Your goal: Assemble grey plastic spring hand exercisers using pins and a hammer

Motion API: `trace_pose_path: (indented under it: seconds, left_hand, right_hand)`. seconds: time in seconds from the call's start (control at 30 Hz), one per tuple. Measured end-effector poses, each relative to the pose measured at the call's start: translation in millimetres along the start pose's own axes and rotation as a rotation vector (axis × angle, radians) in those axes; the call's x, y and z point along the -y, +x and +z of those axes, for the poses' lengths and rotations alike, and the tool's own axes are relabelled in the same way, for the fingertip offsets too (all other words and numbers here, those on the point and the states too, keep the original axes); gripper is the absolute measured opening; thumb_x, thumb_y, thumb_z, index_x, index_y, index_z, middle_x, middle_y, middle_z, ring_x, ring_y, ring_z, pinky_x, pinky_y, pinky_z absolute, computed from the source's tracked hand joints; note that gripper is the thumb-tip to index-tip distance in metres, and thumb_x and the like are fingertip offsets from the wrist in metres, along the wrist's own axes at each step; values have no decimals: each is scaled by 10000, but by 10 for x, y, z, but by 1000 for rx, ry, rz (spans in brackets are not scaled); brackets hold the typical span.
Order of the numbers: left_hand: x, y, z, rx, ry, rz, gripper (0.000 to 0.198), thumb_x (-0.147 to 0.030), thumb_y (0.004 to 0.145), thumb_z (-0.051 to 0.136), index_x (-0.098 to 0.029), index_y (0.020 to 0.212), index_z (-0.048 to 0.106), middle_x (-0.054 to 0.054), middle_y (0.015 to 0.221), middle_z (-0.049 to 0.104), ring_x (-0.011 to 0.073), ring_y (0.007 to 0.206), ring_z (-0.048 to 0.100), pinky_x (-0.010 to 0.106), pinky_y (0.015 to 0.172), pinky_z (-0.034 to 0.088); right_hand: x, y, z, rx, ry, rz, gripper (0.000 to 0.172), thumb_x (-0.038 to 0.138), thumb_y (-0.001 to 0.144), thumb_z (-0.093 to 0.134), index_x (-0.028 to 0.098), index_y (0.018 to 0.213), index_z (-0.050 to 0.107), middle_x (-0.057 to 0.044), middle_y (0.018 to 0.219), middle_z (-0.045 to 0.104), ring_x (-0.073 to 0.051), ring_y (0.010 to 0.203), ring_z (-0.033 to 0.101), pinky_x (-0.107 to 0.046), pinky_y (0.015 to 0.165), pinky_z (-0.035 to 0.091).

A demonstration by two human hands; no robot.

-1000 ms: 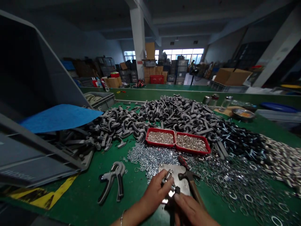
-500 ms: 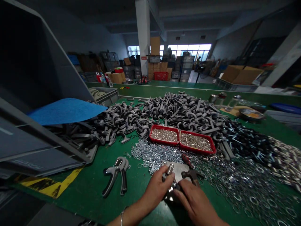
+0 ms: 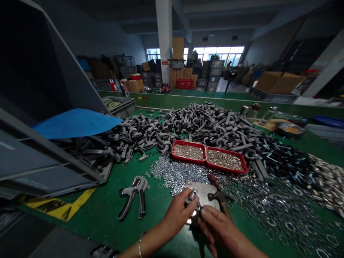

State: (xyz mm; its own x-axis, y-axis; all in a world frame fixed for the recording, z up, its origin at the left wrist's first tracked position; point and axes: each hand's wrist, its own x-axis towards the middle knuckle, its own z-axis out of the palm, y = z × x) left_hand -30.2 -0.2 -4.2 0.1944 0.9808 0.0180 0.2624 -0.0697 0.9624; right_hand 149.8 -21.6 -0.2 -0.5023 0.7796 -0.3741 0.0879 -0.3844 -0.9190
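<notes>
Steel coil spring [image 3: 192,195], short and bright, sits low in the centre of the frame, clamped between the thumb and bent fingers of the left hand [image 3: 178,212]. The right hand [image 3: 218,227] meets it from the lower right, with thumb and forefinger pinched together on the spring's near end. What sits at that end is too dark to make out.

Both hands work over a grey metal plate [image 3: 205,191] lying flat on the green table [image 3: 102,215]. A hammer [image 3: 220,200] lies on the plate's right edge, with a red-handled screwdriver [image 3: 214,181] just above it. An assembled hand gripper [image 3: 134,195] lies well left of the plate.

Loose washers [image 3: 176,173] are heaped above the plate, and larger rings [image 3: 271,211] spread to the right. Two red trays [image 3: 209,153] of small bright parts stand side by side behind the washers. Grey gripper handles [image 3: 199,125] are piled across the middle of the frame.
</notes>
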Motion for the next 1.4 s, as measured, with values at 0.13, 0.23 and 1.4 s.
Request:
trace_pose_path:
  seconds: [0.13,0.23,1.4]
  left_hand:
    - [-84,-6,50,-38,-49,-55,186,-364,935,509,-194,877,558,-20,793,574,152,770,533,250,726,400]
    - [-75,-22,49,-62,39,-6,205,-371,936,513,-199,829,540,-25,753,538,149,734,506,253,699,378]
    - [-37,-65,21,-118,-25,-69,197,-371,975,447,-204,913,530,1,843,580,164,798,538,274,756,413]
  right_hand:
    - [-13,20,-11,-259,-533,-304,434,647,882,543,218,847,593,-49,842,620,-188,759,561,-319,710,499]
    - [-46,26,107,-84,-119,-115,568,718,926,338,225,721,532,26,542,518,-129,465,458,-252,502,444]
    - [-89,110,99,-229,-757,-436,297,452,1004,403,211,1059,566,-81,901,629,-225,799,610,-360,717,522]
